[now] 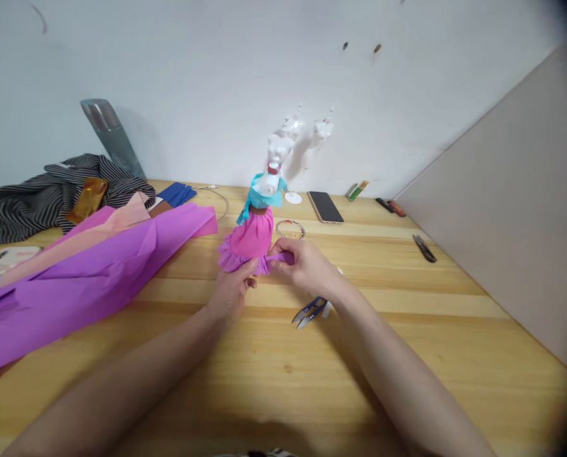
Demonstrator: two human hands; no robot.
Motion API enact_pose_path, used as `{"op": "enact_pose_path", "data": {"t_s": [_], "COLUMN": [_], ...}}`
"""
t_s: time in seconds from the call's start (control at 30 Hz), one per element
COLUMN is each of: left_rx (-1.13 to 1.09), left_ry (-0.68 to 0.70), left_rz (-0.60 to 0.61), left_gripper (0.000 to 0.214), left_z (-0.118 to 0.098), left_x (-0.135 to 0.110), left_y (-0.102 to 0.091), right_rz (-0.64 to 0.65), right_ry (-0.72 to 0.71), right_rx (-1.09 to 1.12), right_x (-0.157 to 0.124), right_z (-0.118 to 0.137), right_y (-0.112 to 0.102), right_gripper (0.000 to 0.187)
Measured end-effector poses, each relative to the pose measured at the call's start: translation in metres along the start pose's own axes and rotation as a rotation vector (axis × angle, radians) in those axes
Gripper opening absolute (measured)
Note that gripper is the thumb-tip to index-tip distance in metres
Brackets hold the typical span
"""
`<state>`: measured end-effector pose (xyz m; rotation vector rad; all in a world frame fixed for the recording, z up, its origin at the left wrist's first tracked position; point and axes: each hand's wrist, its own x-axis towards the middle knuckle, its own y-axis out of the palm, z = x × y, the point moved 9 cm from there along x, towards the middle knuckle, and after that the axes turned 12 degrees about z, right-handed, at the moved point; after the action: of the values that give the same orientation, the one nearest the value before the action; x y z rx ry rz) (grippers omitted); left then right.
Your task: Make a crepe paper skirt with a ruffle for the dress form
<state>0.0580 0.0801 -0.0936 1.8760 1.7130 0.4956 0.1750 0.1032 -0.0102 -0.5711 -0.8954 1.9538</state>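
A white figurine (280,149) with a red collar stands upright, dressed in a turquoise paper cape (264,193) and a pink paper skirt (254,235). Purple ruffled trim (233,259) runs round the skirt's hem. My left hand (229,292) is closed on the hem at its near side, thumb on the ruffle. At the right of the hem, my right hand (307,263) pinches a purple paper strip (283,257) between thumb and fingers. Blue thread snips (309,311) lie below my right wrist, partly covered by it.
Purple and peach paper sheets (88,273) lie at left, by a striped cloth (26,193) and a leaning flask (112,136). Behind sit a phone (325,207), a bangle-like ring (290,229) and a green tube (358,190). A dark cutter (424,248) lies near the right partition (507,178).
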Motion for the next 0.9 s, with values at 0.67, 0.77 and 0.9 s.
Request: {"op": "enact_pose_path", "data": {"t_s": [0.67, 0.77, 0.9], "left_rx": [-0.001, 0.0, -0.002], "left_ry": [-0.016, -0.023, -0.036], "left_rz": [0.008, 0.02, 0.034], "left_gripper": [0.033, 0.031, 0.032], "left_z": [0.005, 0.005, 0.006], "left_x": [0.002, 0.002, 0.002], "left_y": [-0.002, -0.001, 0.0], "right_rz": [0.02, 0.004, -0.008], "right_ry": [-0.078, -0.056, 0.0], "right_rx": [0.057, 0.051, 0.04], "right_x": [-0.002, -0.001, 0.002], "right_z": [0.01, 0.005, -0.004], "right_y": [0.002, 0.002, 0.003], "right_gripper": [0.013, 0.012, 0.01]}}
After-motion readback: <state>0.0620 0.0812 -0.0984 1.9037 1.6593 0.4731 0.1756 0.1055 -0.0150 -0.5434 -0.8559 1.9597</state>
